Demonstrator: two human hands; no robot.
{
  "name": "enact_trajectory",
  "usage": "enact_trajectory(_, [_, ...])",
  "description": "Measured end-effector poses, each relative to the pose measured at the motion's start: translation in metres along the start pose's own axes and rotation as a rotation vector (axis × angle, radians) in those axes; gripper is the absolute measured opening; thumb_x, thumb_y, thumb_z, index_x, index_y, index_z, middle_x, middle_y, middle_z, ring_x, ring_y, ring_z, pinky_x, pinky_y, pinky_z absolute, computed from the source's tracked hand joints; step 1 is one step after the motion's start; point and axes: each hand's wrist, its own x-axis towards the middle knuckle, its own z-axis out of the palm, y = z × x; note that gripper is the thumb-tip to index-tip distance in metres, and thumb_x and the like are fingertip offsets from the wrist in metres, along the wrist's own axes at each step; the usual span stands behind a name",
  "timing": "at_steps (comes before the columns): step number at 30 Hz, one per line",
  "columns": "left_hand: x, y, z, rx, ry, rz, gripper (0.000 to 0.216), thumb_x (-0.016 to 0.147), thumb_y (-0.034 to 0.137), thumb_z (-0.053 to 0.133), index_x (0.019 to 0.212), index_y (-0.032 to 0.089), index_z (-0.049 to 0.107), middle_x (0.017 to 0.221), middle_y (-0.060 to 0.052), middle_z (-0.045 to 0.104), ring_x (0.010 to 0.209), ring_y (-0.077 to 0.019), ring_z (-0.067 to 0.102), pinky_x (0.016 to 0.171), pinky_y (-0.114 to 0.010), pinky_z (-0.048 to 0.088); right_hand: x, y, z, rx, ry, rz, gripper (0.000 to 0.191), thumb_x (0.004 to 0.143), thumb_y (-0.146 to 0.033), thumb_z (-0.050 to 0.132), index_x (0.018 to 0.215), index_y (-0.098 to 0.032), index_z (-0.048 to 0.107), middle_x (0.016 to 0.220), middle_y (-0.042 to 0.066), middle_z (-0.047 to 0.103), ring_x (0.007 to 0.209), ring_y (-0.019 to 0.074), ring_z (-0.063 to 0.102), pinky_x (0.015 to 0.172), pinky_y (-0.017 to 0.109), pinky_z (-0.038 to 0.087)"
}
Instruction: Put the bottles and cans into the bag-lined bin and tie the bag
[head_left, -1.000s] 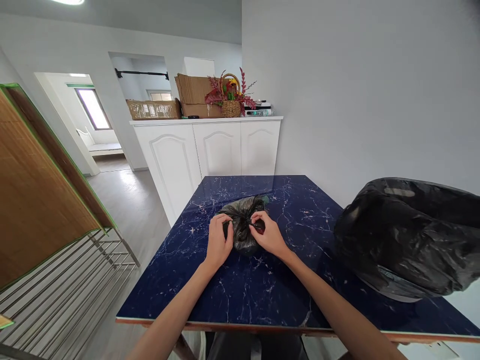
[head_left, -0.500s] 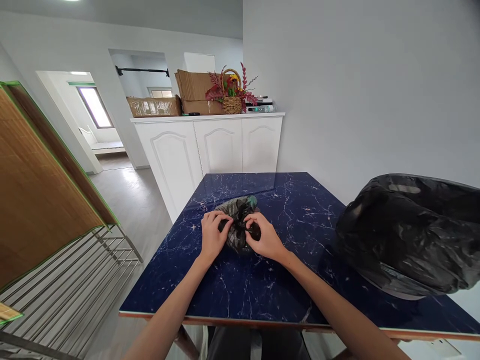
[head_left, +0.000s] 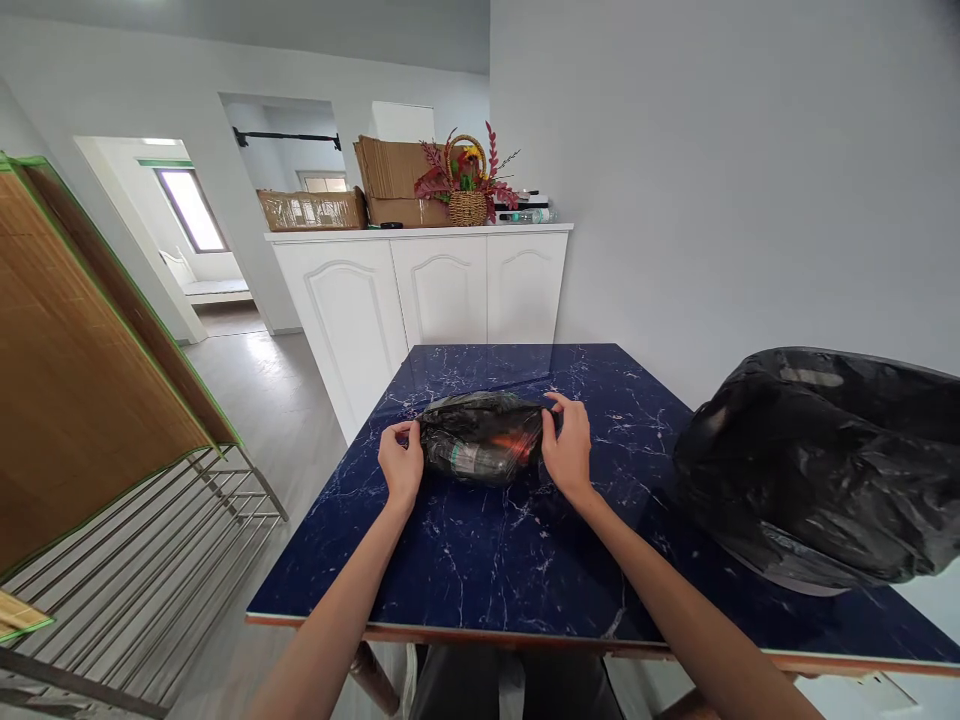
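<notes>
In the head view, a small black bag (head_left: 484,440) lies in the middle of the blue table (head_left: 480,570). The left hand (head_left: 401,465) pinches its left end with curled fingers. The right hand (head_left: 570,450) grips its right end. The thin bag looks stretched tight over a bottle inside, so it might rip.

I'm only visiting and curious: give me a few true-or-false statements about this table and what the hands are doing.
1. The left hand and right hand each grip one end of the small black bag. True.
2. The table is plain white. False: it is dark blue with white veins.
3. A bigger black bag lies on the table's right side. True.
4. The flower basket stands on the table. False: it stands on the white cabinet behind.
</notes>
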Motion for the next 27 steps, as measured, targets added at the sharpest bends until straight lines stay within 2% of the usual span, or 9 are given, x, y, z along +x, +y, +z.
enact_trajectory(5, [0.0,0.001,0.002,-0.024,0.027,-0.048,0.023,0.102,0.036,0.051,0.11,0.018,0.062,0.106,-0.015,0.069,0.098,-0.0303,0.068,0.084,-0.045,0.055,0.002,0.005,-0.002,0.018,0.047,0.033,0.041,0.104,-0.032,0.043,0.142,-0.02,0.052,0.123,0.018,0.055,0.112,0.0322,0.058,0.099,0.053,0.051])
enact_trajectory(9, [-0.012,0.027,-0.005,-0.043,-0.072,0.123,0.048,0.092,0.02,0.061,0.139,0.024,0.054,0.134,-0.013,0.065,0.126,-0.0306,0.061,0.112,-0.051,0.044,-0.003,-0.019,-0.007,0.085,-0.153,-0.161,0.059,0.09,-0.021,0.057,0.149,-0.026,0.053,0.149,0.015,0.055,0.142,0.0357,0.048,0.12,0.058,0.039])
enact_trajectory(11, [-0.019,0.039,-0.008,-0.042,-0.152,0.218,0.059,0.084,0.014,0.067,0.14,0.029,0.057,0.132,-0.009,0.068,0.13,-0.0311,0.059,0.118,-0.053,0.037,-0.006,-0.031,-0.008,0.127,-0.272,-0.235,0.057,0.085,-0.017,0.06,0.14,-0.031,0.064,0.141,0.009,0.066,0.142,0.035,0.051,0.122,0.058,0.037])
enact_trajectory(14, [-0.024,0.046,-0.009,-0.031,-0.201,0.273,0.036,0.086,0.02,0.071,0.121,0.03,0.072,0.117,-0.006,0.075,0.123,-0.0336,0.06,0.115,-0.055,0.037,-0.008,-0.035,-0.008,0.19,-0.354,-0.233,0.035,0.084,-0.016,0.06,0.109,-0.034,0.077,0.11,0.005,0.077,0.122,0.0325,0.065,0.12,0.059,0.039])
enact_trajectory(16, [-0.021,0.043,-0.008,-0.032,-0.172,0.252,0.016,0.094,0.029,0.065,0.106,0.028,0.075,0.109,-0.007,0.076,0.116,-0.0339,0.061,0.111,-0.056,0.04,-0.006,-0.029,-0.008,0.238,-0.337,-0.17,0.022,0.086,-0.018,0.058,0.088,-0.031,0.075,0.089,0.003,0.076,0.104,0.0297,0.069,0.117,0.059,0.041])
enact_trajectory(21, [0.008,0.029,-0.007,-0.09,-0.038,0.127,0.022,0.101,0.037,0.051,0.097,0.023,0.068,0.09,-0.007,0.071,0.092,-0.0272,0.066,0.088,-0.043,0.055,0.007,-0.014,-0.009,0.447,-0.242,0.045,0.026,0.095,-0.033,0.05,0.073,-0.027,0.062,0.082,0.006,0.071,0.093,0.0292,0.07,0.093,0.05,0.055])
enact_trajectory(23, [0.021,0.033,-0.013,-0.12,0.041,0.09,0.022,0.102,0.032,0.045,0.107,0.023,0.064,0.095,-0.007,0.07,0.093,-0.0249,0.067,0.085,-0.038,0.056,0.013,-0.013,-0.011,0.552,-0.242,0.105,0.032,0.098,-0.039,0.047,0.071,-0.027,0.058,0.08,0.007,0.069,0.093,0.0299,0.071,0.088,0.047,0.057])
enact_trajectory(25, [0.025,0.045,-0.022,-0.136,0.16,0.077,0.027,0.1,0.024,0.045,0.124,0.023,0.057,0.116,-0.01,0.066,0.112,-0.0256,0.064,0.096,-0.04,0.054,0.017,-0.014,-0.013,0.644,-0.247,0.153,0.036,0.099,-0.045,0.046,0.069,-0.027,0.054,0.076,0.007,0.066,0.096,0.0316,0.071,0.088,0.048,0.057])
enact_trajectory(27, [0.019,0.062,-0.033,-0.116,0.245,0.188,0.039,0.095,0.019,0.054,0.133,0.022,0.05,0.133,-0.014,0.058,0.131,-0.0287,0.055,0.11,-0.047,0.047,0.018,-0.016,-0.015,0.72,-0.253,0.193,0.037,0.099,-0.049,0.046,0.069,-0.028,0.053,0.074,0.007,0.063,0.095,0.0326,0.07,0.09,0.051,0.057])
